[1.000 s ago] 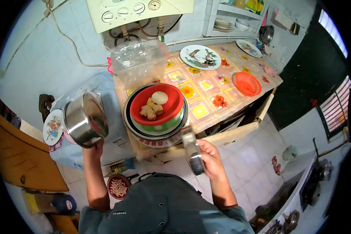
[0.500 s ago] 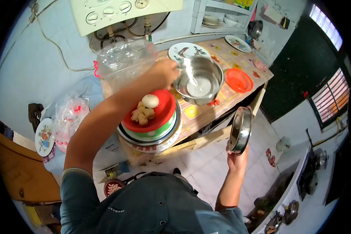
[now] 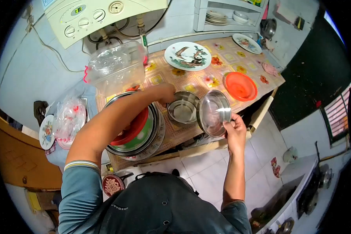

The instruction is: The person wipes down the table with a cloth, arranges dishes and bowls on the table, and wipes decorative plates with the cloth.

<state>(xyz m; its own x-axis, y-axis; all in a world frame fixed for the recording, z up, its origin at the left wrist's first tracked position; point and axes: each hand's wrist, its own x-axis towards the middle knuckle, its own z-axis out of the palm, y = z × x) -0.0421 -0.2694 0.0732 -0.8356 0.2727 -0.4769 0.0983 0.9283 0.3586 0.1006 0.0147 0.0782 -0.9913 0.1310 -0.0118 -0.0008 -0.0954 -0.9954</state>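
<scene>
My left hand (image 3: 164, 93) is closed on the near-left rim of a round stainless steel pot (image 3: 183, 109) that sits upright on the patterned tablecloth. Its fingertips are partly hidden. In my right hand (image 3: 235, 132) is a shallow steel bowl (image 3: 214, 113), tilted on edge right beside the pot, with the thumb and fingers pinching its right side. Under my left forearm stands a stack of basins, topped by a red basin (image 3: 138, 126) over a green one (image 3: 141, 137); the forearm covers most of what lies in the red one.
Behind the pot lie a decorated oval plate (image 3: 188, 56) and another plate (image 3: 247, 43). An orange basin (image 3: 241, 86) sits to the right. A clear plastic box (image 3: 117, 74) with a bag stands at back left. A drawer (image 3: 257, 117) sticks out along the front edge.
The pot has come down and nearer to me, with my left hand at its rim. My right hand has brought the steel bowl left, over the table edge, and turned it.
</scene>
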